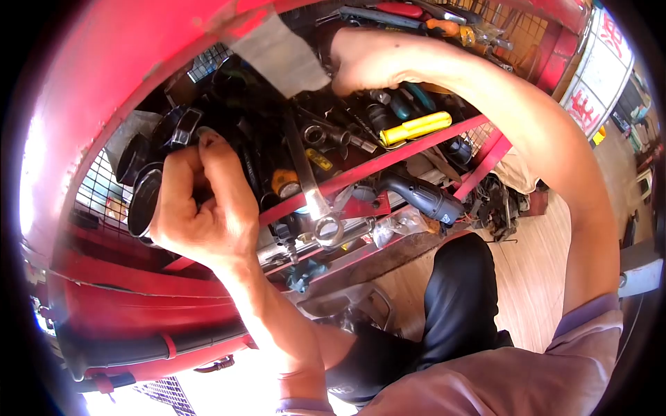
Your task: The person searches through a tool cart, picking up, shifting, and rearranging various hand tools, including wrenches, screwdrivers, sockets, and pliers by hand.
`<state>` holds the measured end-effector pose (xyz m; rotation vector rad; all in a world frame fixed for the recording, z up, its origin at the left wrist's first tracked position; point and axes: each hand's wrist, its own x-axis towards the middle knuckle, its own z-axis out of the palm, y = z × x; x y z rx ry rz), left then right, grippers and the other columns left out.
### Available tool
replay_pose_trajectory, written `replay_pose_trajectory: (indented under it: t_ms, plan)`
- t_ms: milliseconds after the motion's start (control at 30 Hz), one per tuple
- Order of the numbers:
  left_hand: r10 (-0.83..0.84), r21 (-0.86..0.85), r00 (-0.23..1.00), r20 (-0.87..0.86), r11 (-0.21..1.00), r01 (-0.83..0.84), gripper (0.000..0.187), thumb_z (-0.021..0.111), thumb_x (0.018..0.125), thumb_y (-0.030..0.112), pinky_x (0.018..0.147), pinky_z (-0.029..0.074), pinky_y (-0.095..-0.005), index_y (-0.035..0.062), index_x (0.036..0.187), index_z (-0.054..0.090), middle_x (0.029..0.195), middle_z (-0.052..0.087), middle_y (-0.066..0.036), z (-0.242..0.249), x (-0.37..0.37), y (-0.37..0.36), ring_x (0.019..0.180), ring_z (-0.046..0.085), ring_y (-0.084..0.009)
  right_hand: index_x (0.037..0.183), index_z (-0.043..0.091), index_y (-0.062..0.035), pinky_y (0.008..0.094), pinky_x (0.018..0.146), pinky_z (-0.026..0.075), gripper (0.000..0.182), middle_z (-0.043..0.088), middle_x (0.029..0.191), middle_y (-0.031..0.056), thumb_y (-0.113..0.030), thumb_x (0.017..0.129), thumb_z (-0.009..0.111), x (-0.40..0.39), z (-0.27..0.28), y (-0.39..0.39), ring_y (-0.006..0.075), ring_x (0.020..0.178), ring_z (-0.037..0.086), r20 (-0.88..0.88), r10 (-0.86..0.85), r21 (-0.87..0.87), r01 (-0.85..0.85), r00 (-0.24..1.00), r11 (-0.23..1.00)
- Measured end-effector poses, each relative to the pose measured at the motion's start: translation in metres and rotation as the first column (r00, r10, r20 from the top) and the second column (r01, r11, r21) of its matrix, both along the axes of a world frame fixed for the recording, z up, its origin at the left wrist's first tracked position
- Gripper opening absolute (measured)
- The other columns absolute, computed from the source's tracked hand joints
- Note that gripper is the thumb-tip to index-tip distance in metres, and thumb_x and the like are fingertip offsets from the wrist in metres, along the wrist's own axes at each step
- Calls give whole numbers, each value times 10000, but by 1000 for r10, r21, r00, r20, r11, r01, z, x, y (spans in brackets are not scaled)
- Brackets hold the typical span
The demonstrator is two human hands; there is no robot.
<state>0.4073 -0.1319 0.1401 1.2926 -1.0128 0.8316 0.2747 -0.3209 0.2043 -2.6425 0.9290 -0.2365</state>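
Dark metal rings or sockets sit at the left of a red tool rack, and my left hand is bent around them, its fingers curled with the thumb near a black socket. What it holds, if anything, is hidden. At the top centre my right hand reaches into the shelf, beside a grey flap. Its fingers are out of sight behind the hand and in shadow. Below it lie a yellow-handled tool and several sockets. A large wrench hangs over the shelf's front bar.
The red shelf bar crosses the middle. Beneath it are a black power tool, a plastic bag and tangled dark parts. Orange-handled tools lie at the top. My knee is below the rack.
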Motion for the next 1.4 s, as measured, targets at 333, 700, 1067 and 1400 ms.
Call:
replay_pose_trajectory:
  t_ms: [333,700,1067,1400]
  plan:
    - [-40,-29,999,-34,999,39,218,715,886,26,478,254,-228,27,685,633,519,459,53,-2,3,0,502,342,-24,1466,488,-108,409,403,520,547,671,926,201,-47,924,540,-18,49,23,284,568,642,100,-245,-80,253,964,964]
    - [-42,-10,997,-65,999,42,189,717,906,52,507,260,-221,13,733,653,558,467,60,-3,2,2,547,347,-21,1052,766,-17,519,1020,505,230,693,1259,200,-84,873,639,27,-8,-68,372,1233,632,-182,-140,-606,1,973,796]
    - [-35,26,996,-88,999,38,220,707,932,41,534,290,-230,-18,731,640,614,527,42,-5,3,4,589,391,-35,1224,666,-67,448,1062,485,308,638,1357,174,-83,954,520,35,-24,-100,323,1290,600,34,123,-578,-81,992,812]
    - [-23,-14,997,-80,1000,22,237,729,957,177,515,219,-231,6,793,737,546,489,45,-8,9,1,518,382,-21,1004,785,-2,399,683,582,315,754,963,175,-231,790,747,86,-20,-79,289,806,724,-297,151,-412,-269,943,871]
